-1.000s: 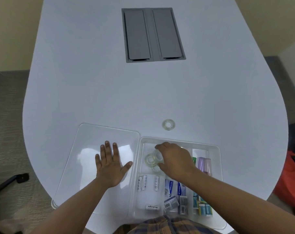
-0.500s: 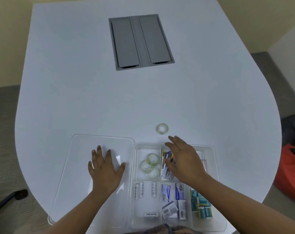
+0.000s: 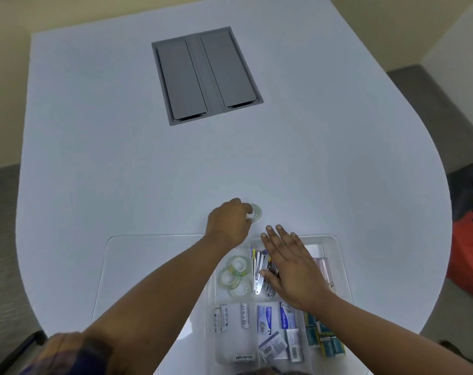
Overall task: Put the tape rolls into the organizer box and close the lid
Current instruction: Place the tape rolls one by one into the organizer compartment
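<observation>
A clear tape roll point(image 3: 255, 213) lies on the white table just beyond the organizer box point(image 3: 341, 263). My left hand point(image 3: 228, 223) reaches past the box's far edge, its fingertips closed on that roll's left side. Three more clear tape rolls point(image 3: 236, 277) sit in the box's far-left compartment. My right hand point(image 3: 289, 262) hovers flat with fingers spread over the box's far middle compartment, holding nothing. The clear lid point(image 3: 148, 266) lies open flat on the table to the left of the box, under my left forearm.
Batteries point(image 3: 230, 318), blue packets point(image 3: 276, 319), metal clips point(image 3: 259, 274) and teal boxes point(image 3: 324, 339) fill other compartments. A grey cable hatch point(image 3: 205, 74) is set into the table farther back. A red bag point(image 3: 468, 250) sits on the floor to the right.
My left hand left the lid and reached forward to the roll on the table, closing on it. My right hand stayed over the box.
</observation>
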`<control>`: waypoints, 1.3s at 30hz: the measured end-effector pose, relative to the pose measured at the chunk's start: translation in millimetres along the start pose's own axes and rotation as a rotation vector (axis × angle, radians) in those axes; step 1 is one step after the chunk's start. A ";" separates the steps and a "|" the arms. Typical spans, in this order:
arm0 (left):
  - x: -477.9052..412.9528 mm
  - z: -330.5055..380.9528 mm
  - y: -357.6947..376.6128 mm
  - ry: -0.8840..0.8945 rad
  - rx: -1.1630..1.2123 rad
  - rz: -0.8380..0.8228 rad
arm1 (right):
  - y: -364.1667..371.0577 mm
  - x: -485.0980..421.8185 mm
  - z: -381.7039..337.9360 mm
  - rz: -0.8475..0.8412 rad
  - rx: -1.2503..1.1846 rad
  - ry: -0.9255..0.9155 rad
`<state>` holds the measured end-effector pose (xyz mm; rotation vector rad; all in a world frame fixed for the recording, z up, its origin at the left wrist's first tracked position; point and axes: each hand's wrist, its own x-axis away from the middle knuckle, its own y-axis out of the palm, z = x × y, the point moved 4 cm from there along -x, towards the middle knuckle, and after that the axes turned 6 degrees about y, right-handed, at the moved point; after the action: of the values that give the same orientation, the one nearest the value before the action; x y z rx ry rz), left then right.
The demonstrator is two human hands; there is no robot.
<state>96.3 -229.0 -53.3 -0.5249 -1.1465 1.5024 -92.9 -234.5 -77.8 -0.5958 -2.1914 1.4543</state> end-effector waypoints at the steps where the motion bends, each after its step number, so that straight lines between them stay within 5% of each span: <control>1: -5.2 -0.2 2.8 0.003 -0.054 -0.021 | 0.0 -0.3 0.2 0.006 -0.008 -0.001; 9: -19.8 0.5 13.1 0.075 -0.358 -0.121 | 2.6 0.6 3.8 0.010 -0.037 0.004; 22: -26.5 -10.1 19.0 0.138 -0.377 -0.203 | -0.7 0.5 1.8 0.002 -0.045 0.009; 35: 55.0 -25.4 -50.4 0.118 0.018 0.217 | 0.8 1.1 3.9 0.034 -0.048 0.001; 39: 119.3 -23.8 -33.9 0.062 0.042 0.191 | 2.6 0.1 5.2 0.037 -0.046 -0.003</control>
<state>98.9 -113.0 -3.5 -0.6628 -1.0370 1.6580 -95.7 -237.3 -82.0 -0.6533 -2.2322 1.4272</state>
